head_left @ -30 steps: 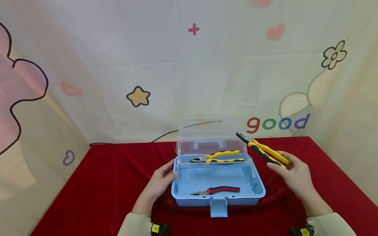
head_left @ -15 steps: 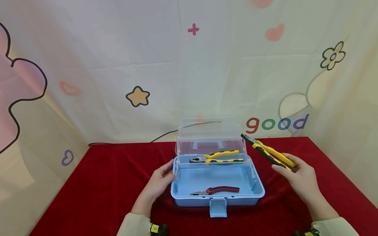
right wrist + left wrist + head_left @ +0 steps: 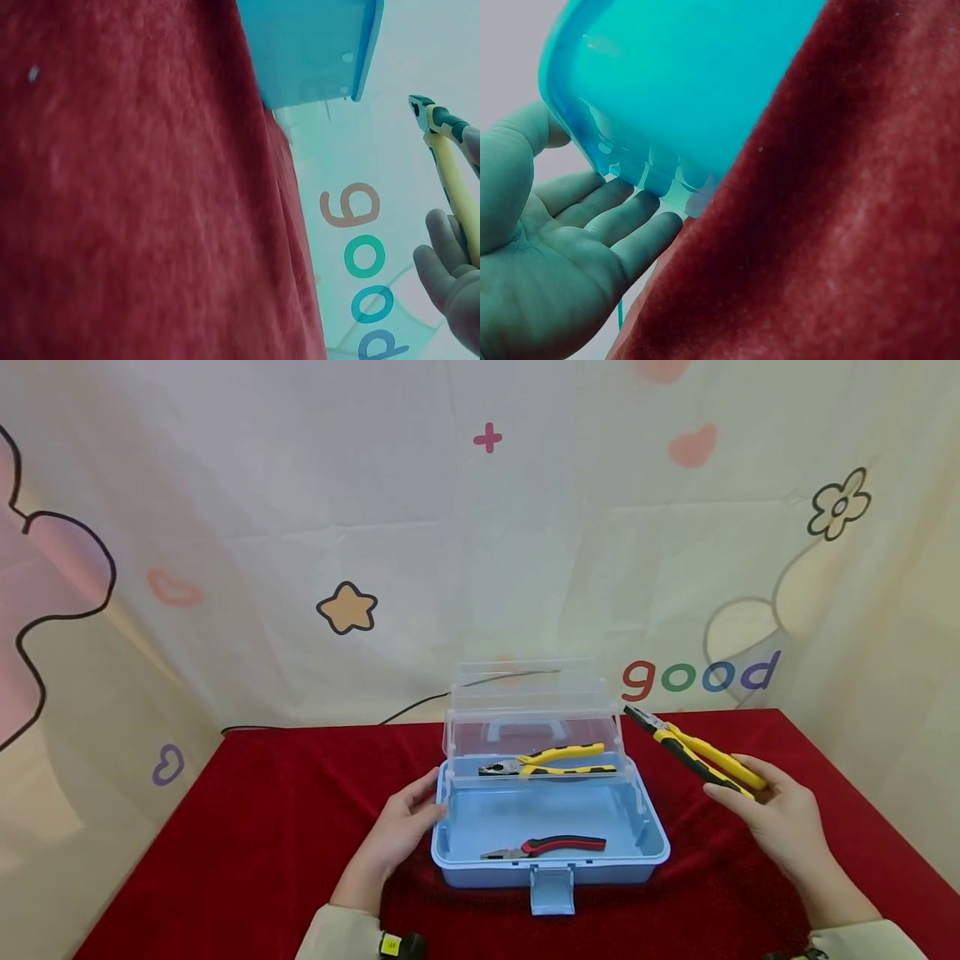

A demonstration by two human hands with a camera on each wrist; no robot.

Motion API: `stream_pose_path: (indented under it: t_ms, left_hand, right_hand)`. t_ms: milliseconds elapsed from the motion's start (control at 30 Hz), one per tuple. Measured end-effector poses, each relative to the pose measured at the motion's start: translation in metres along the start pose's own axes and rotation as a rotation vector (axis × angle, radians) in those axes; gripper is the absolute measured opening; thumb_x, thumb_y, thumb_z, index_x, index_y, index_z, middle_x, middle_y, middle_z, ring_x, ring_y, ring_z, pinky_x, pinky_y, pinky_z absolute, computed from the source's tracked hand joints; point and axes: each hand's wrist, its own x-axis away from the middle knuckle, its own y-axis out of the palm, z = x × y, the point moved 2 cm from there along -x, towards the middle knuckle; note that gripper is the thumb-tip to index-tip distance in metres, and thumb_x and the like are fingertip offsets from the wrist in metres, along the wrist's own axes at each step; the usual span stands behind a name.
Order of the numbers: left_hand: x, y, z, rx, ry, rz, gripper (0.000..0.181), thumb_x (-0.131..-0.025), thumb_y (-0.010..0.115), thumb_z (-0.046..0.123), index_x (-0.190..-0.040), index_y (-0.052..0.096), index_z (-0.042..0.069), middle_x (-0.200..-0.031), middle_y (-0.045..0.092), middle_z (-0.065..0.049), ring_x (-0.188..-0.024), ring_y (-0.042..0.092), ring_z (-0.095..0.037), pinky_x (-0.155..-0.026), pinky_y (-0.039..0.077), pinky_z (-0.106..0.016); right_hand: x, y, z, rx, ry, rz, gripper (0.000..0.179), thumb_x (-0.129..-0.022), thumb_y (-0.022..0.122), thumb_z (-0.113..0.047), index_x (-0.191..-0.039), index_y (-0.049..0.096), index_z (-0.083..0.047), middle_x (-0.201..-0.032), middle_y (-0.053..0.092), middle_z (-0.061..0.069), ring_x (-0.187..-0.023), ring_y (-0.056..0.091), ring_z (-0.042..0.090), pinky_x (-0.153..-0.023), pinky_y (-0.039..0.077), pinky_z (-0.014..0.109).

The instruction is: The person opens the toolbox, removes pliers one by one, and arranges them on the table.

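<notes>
While the latch (image 3: 552, 897) hangs open on the near edge of the toolbox (image 3: 487, 877), red pliers (image 3: 562, 843) lie just inside that edge. The left hand (image 3: 393, 835) touches the toolbox's left edge, fingers mostly straight. Off its right edge, the right hand (image 3: 787, 822) grips yellow pliers (image 3: 708, 753), raised above the table (image 3: 262, 827). Toward the toolbox's far edge lies another yellow pair (image 3: 562, 752), beside the raised clear lid (image 3: 465, 731).

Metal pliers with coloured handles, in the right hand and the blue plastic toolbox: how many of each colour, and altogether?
Yellow-and-black-handled pliers: 2 (one in the right hand, one toward the far side of the toolbox)
Red-and-black-handled pliers: 1 (near the toolbox's front wall)
Total: 3
</notes>
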Motion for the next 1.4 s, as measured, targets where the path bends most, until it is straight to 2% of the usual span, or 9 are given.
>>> stream_pose_path:
  t_ms: [367,700,900,1100,1400]
  left_hand:
    - [0.001,-0.001,-0.002,-0.004,-0.003,0.006,0.059,-0.092,0.056,0.009,-0.147,0.035,0.011,-0.149,0.038,-0.013,-0.131,0.046,-0.034,-0.099,0.044,-0.044]
    - [0.002,-0.001,0.0,0.006,-0.011,0.003,0.058,-0.092,0.056,0.01,-0.146,0.036,0.013,-0.15,0.038,-0.011,-0.131,0.045,-0.033,-0.099,0.044,-0.044]
    - [0.001,-0.001,-0.001,0.001,-0.006,0.003,0.058,-0.092,0.056,0.01,-0.146,0.036,0.012,-0.149,0.039,-0.012,-0.131,0.045,-0.033,-0.1,0.044,-0.044]
    - [-0.001,0.0,-0.001,0.004,-0.002,0.001,0.058,-0.092,0.055,0.009,-0.146,0.035,0.012,-0.15,0.038,-0.012,-0.131,0.045,-0.033,-0.1,0.044,-0.045]
    - [0.001,0.0,0.0,-0.004,-0.01,0.007,0.058,-0.092,0.057,0.012,-0.146,0.036,0.015,-0.149,0.039,-0.011,-0.128,0.049,-0.033,-0.097,0.047,-0.044]
  right_hand:
    - [0.001,-0.007,0.011,0.05,-0.007,-0.01,0.064,-0.085,0.068,-0.041,-0.135,0.047,-0.006,-0.113,0.05,0.013,-0.079,0.041,0.014,-0.051,0.043,0.02]
    - [0.001,-0.015,0.017,0.075,-0.009,-0.037,0.067,-0.085,0.067,-0.043,-0.136,0.046,-0.005,-0.116,0.05,0.016,-0.083,0.041,0.015,-0.053,0.045,0.02]
    - [0.0,-0.016,0.021,0.09,-0.007,-0.054,0.067,-0.085,0.068,-0.04,-0.136,0.045,-0.004,-0.116,0.051,0.018,-0.081,0.042,0.011,-0.053,0.045,0.019]
    - [0.002,-0.016,0.024,0.094,-0.001,-0.057,0.067,-0.085,0.067,-0.041,-0.135,0.045,-0.002,-0.114,0.051,0.018,-0.081,0.041,0.013,-0.053,0.044,0.02]
    - [0.004,-0.014,0.029,0.103,0.013,-0.059,0.067,-0.084,0.067,-0.042,-0.133,0.047,-0.002,-0.112,0.053,0.017,-0.079,0.042,0.012,-0.051,0.042,0.021]
